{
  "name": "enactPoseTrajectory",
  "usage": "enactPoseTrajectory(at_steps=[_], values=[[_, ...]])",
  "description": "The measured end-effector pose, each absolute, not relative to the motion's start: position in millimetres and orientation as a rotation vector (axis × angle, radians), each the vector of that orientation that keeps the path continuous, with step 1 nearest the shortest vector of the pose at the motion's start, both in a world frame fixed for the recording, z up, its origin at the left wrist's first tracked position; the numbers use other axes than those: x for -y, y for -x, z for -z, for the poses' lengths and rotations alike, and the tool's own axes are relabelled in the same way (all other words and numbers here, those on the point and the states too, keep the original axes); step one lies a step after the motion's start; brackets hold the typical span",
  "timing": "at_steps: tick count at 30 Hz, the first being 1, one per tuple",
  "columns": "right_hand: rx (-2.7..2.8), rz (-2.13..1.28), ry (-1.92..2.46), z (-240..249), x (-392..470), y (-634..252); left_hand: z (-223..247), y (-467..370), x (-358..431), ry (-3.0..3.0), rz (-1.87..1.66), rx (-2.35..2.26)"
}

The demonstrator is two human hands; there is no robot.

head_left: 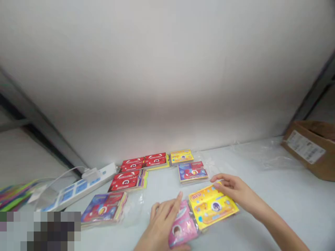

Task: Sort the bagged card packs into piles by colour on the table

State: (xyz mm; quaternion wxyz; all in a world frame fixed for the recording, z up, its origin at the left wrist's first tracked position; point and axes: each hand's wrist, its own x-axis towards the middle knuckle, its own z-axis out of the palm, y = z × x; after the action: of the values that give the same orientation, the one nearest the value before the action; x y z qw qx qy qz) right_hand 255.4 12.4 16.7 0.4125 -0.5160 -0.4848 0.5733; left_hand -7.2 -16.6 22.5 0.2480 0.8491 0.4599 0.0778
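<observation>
A yellow packet point(213, 205) is touched at its far right corner by the loosely bent fingers of the right hand point(235, 190), the nearer one; it is spread leftward below them, lettering angled up towards them. A pink packet point(185, 226) is partly covered by the left hand's point(160, 223) outstretched fingers. Whether either is gripped cannot be told.

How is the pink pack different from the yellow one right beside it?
The pink pack has a brownish round picture; the yellow pack has a purplish one. The left hand covers part of the pink pack; the right hand overlaps just an edge of the yellow pack. Both lie side by side.
</observation>
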Motion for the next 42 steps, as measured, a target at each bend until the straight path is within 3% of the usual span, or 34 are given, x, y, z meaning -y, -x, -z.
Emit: enactPoseTrajectory(at_steps=[24, 33, 42], values=[[1.375, -1.302, 1.378, -12, -15, -274, -40, 4, 27, -2.182, -0.16, -1.287], [1.49, -1.359, 1.37, -4, -13, -265, -32, 4, 25, -2.193, -0.131, -1.275], [1.216, -1.502, 1.261, -4, -13, -244, -26, 4, 24, -2.24, -0.162, -1.283]])
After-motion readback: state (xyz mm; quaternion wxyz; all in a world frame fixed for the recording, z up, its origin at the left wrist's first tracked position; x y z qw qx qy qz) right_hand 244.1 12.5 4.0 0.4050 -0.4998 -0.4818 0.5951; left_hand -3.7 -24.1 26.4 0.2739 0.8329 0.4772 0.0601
